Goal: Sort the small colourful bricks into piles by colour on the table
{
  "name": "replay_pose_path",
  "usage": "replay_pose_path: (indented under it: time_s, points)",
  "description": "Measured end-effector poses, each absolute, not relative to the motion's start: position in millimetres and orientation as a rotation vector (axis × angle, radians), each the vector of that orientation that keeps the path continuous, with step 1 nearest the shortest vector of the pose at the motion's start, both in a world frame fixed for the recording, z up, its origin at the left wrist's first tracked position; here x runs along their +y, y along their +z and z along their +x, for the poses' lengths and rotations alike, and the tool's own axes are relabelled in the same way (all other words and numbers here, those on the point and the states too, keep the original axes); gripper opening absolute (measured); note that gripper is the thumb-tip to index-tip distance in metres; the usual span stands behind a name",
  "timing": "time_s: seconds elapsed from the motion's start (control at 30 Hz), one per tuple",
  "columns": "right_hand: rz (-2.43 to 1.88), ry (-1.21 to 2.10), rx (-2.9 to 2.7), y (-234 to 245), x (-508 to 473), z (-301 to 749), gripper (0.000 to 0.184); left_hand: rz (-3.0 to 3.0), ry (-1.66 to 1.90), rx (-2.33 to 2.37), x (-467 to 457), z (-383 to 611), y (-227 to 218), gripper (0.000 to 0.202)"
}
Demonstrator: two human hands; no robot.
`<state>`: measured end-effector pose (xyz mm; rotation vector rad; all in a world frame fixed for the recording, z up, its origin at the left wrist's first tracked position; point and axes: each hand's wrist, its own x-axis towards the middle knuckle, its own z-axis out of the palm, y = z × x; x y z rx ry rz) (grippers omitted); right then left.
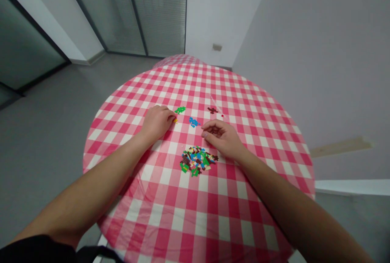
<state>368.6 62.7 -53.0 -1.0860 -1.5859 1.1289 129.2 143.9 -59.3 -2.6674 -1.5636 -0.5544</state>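
Note:
My left hand [157,121] rests on the table, its fingers bent and closed at the tips beside a few small yellow pieces [175,120]. Whether a piece is between those fingertips is too small to tell. A little group of green pieces [180,110] lies just beyond it. My right hand [224,138] hovers or rests near some blue pieces [193,122], palm turned inward, with thumb and curled fingers apart and nothing visible between them. Closer to me is a mixed heap of small building bricks [198,160] in green, blue, brown, white and other colours.
Dark brown pieces [212,110] and a single red piece [222,115] lie beyond my right hand. A red-and-white checked cloth [195,222] covers the round table. Grey floor shows at left, a wall [335,72] at right, and glass panels [128,11] at the back.

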Motion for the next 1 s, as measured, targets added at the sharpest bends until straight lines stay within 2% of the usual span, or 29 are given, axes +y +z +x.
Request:
replay_pose_path:
  time_s: [0.17,0.37,0.53,1.0]
  points:
    - [-1.089,1.126,-1.586,-54,64,368,0.018,-2.663,-0.708,-1.612,150,128,-69,0.024]
    - [-1.159,1.042,-1.701,-52,66,373,0.015,-2.663,-0.718,-1.595,153,127,-71,0.026]
    - [-1.208,1.187,-1.919,-45,64,379,0.016,-2.675,-0.684,-1.568,152,127,-73,0.029]
    - [-1.256,1.300,-2.474,-19,61,390,0.015,-2.656,-0.728,-1.732,153,129,-68,0.026]
